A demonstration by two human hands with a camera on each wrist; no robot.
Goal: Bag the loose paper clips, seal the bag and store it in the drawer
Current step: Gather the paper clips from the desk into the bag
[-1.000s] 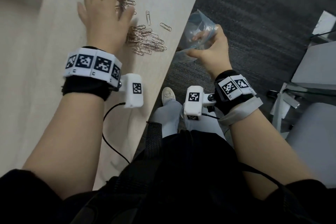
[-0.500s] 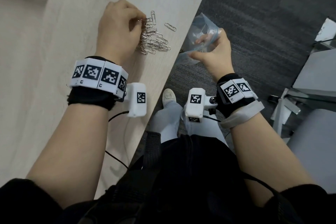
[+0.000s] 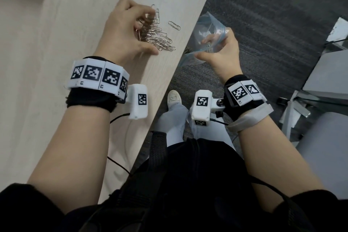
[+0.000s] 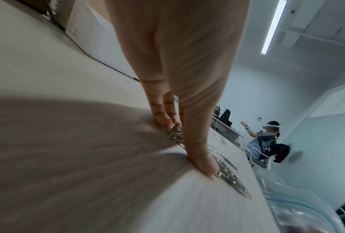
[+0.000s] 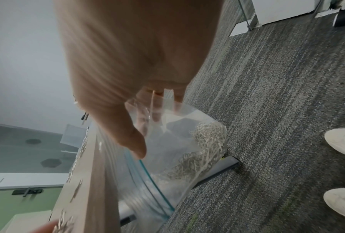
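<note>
The left hand (image 3: pixel 126 34) rests on the desk (image 3: pixel 75 24), fingers curled over the pile of clips (image 3: pixel 158 34), with its thumb (image 4: pixel 199 159) touching the pile's near edge (whether any clip is actually pinched cannot be told). Just off the desk edge, the right hand (image 3: pixel 220 52) pinches the rim of the bag (image 5: pixel 183 149), thumb outside, fingers inside. The bag hangs open beside the desk with clips in its bottom. Farther along the desk, one clip (image 3: pixel 174 25) lies apart from the pile.
</note>
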